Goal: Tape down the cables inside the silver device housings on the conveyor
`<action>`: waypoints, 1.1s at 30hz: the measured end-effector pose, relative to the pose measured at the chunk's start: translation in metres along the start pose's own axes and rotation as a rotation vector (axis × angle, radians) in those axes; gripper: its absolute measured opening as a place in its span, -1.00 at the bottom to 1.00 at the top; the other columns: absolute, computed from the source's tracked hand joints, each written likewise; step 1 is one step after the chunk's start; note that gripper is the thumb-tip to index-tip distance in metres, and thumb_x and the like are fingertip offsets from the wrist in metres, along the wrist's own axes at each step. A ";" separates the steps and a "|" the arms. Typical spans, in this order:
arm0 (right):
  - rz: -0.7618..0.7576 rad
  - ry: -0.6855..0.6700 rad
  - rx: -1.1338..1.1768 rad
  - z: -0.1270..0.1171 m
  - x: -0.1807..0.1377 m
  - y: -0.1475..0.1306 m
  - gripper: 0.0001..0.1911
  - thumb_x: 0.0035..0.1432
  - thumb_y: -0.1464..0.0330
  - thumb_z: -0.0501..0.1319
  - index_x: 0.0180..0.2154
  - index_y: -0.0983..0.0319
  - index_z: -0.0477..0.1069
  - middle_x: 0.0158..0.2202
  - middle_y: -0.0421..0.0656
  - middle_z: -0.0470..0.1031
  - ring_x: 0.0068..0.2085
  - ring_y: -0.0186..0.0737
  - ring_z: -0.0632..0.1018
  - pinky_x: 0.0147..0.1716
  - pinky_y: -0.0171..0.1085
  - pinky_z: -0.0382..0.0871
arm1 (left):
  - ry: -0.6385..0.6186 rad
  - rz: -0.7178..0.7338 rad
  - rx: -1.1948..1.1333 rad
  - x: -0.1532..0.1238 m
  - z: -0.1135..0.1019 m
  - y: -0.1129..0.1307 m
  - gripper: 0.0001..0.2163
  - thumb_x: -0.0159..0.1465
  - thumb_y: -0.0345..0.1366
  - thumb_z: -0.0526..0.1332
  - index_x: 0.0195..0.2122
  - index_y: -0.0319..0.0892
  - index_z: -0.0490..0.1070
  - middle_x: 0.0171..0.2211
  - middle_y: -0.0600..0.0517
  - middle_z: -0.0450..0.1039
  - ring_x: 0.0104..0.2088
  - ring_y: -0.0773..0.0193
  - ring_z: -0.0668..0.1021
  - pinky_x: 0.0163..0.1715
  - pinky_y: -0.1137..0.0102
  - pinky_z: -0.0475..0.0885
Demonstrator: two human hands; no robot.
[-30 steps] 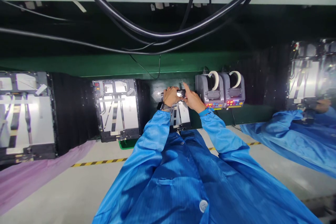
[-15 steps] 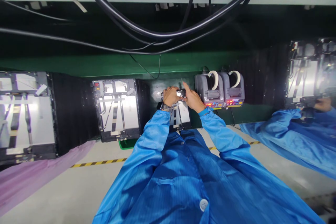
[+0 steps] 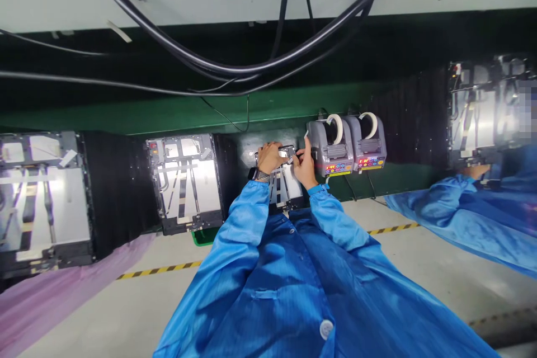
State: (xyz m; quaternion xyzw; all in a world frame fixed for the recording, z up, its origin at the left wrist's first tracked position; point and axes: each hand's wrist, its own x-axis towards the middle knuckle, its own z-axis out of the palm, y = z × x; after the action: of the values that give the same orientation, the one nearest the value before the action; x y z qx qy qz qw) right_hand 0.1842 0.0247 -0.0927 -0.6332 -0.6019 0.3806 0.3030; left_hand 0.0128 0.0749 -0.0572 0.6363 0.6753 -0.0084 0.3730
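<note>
An electronic panel assembly (image 3: pixel 286 185), with a white backing, dark strips and a black lower edge, stands in front of my body. My left hand (image 3: pixel 269 158) lies across its upper left part, fingers over the top edge and thumb reaching towards the middle. At its upper right is my right hand (image 3: pixel 305 168), index finger pointing up and the other fingers bent in near the thumb. A small pale strip of tape (image 3: pixel 306 134) clings to the right index fingertip. Another whitish bit shows by the thumbs. The left fingertips are partly hidden.
Two grey tape dispensers (image 3: pixel 331 148) with white rolls and lit displays stand just right of my right hand. Similar panel assemblies (image 3: pixel 184 182) stand to the left and far right. Black cables (image 3: pixel 235 70) hang in front. A co-worker's blue sleeve (image 3: pixel 444 198) is at right.
My right hand has shifted slightly down and its fingers have bent in more, index still raised with the tape. My left hand stays on the panel. The whole view has tilted a little.
</note>
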 end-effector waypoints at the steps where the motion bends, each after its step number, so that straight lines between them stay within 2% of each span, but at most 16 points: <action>1: -0.009 0.003 0.009 0.000 0.000 0.001 -0.12 0.33 0.37 0.12 0.54 0.16 -0.23 -0.12 -0.10 0.46 -0.31 -0.19 0.47 -0.16 -0.15 0.51 | -0.005 0.005 0.007 0.000 -0.001 0.000 -0.50 0.17 -0.08 0.45 0.14 -0.01 0.54 0.15 -0.09 0.53 0.20 -0.13 0.46 0.17 0.04 0.33; 5: -0.040 0.014 0.019 -0.002 0.001 0.005 -0.20 0.38 0.36 0.03 0.54 0.13 -0.23 -0.12 -0.10 0.48 -0.19 -0.16 0.54 -0.05 -0.14 0.51 | -0.042 0.061 0.031 -0.004 -0.004 -0.001 -0.46 0.21 -0.04 0.42 0.20 -0.01 0.49 0.21 -0.11 0.48 0.23 -0.13 0.43 0.19 0.06 0.31; 10: -0.021 0.006 0.006 -0.003 -0.003 0.005 -0.21 0.40 0.36 0.00 0.54 0.18 -0.27 -0.06 -0.06 0.52 -0.17 -0.15 0.55 0.00 -0.12 0.49 | -0.040 0.103 0.035 -0.009 -0.005 -0.001 -0.33 0.16 0.09 0.44 0.25 -0.06 0.43 0.25 -0.15 0.43 0.26 -0.17 0.40 0.23 0.05 0.26; 14: 0.021 -0.017 -0.042 -0.004 -0.004 -0.001 -0.21 0.41 0.35 -0.01 0.53 0.26 -0.31 -0.02 0.01 0.53 -0.14 -0.12 0.56 -0.01 -0.10 0.48 | 0.003 0.071 0.025 -0.011 -0.002 0.003 -0.42 0.19 0.01 0.44 0.21 -0.06 0.47 0.23 -0.16 0.45 0.24 -0.17 0.41 0.22 0.03 0.26; 19: 0.053 -0.065 -0.112 -0.003 0.002 -0.007 -0.13 0.39 0.28 0.10 0.53 0.28 -0.32 0.01 0.04 0.52 -0.19 -0.10 0.55 -0.08 -0.11 0.49 | 0.000 0.064 0.030 -0.009 -0.001 0.008 -0.45 0.17 -0.05 0.47 0.18 -0.05 0.48 0.22 -0.18 0.45 0.24 -0.18 0.42 0.23 0.04 0.24; 23: 0.042 -0.032 -0.145 -0.008 0.000 -0.019 -0.16 0.39 0.29 0.08 0.53 0.27 -0.29 0.01 0.04 0.50 -0.16 -0.09 0.55 -0.06 -0.10 0.50 | 0.017 0.093 0.004 -0.016 -0.010 0.009 -0.44 0.19 -0.10 0.46 0.20 -0.09 0.45 0.22 -0.20 0.44 0.26 -0.19 0.39 0.27 -0.01 0.20; 25: 0.012 0.021 -0.181 -0.012 -0.010 -0.028 -0.21 0.42 0.27 0.05 0.52 0.23 -0.24 0.03 0.05 0.48 -0.12 -0.08 0.55 -0.01 -0.08 0.49 | 0.104 0.120 -0.057 -0.029 -0.016 0.007 -0.45 0.25 -0.14 0.41 0.25 -0.10 0.40 0.28 -0.20 0.38 0.31 -0.16 0.35 0.31 0.00 0.19; 28: -0.056 0.034 -0.209 -0.014 -0.031 -0.040 -0.26 0.42 0.27 0.05 0.50 0.20 -0.16 0.05 0.05 0.47 -0.04 -0.04 0.54 0.07 -0.02 0.47 | 0.376 0.069 -0.222 -0.063 -0.017 -0.003 -0.54 0.38 -0.22 0.23 0.30 -0.08 0.31 0.34 -0.16 0.29 0.36 -0.04 0.30 0.36 0.07 0.18; 31: -0.140 -0.084 -0.207 -0.005 -0.043 -0.050 -0.28 0.39 0.32 0.09 0.48 0.20 -0.08 0.03 0.05 0.49 0.03 0.03 0.52 0.12 0.04 0.43 | 0.630 -0.061 -0.412 -0.099 0.004 -0.018 -0.58 0.43 -0.31 0.10 0.30 -0.08 0.28 0.31 -0.16 0.30 0.36 0.02 0.32 0.36 0.09 0.22; 33: -0.172 -0.175 -0.217 0.006 -0.041 -0.055 -0.28 0.36 0.36 0.10 0.47 0.19 -0.03 0.02 0.04 0.50 0.06 0.08 0.50 0.14 0.09 0.40 | 0.677 -0.139 -0.521 -0.117 0.026 -0.029 -0.59 0.40 -0.34 0.11 0.27 -0.07 0.29 0.25 -0.18 0.34 0.31 0.03 0.38 0.31 0.11 0.31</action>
State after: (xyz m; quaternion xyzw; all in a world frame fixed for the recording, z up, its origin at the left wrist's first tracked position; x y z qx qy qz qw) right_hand 0.1505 -0.0113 -0.0442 -0.5726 -0.7158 0.3397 0.2106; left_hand -0.0099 -0.0429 -0.0297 0.4406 0.7804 0.3465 0.2771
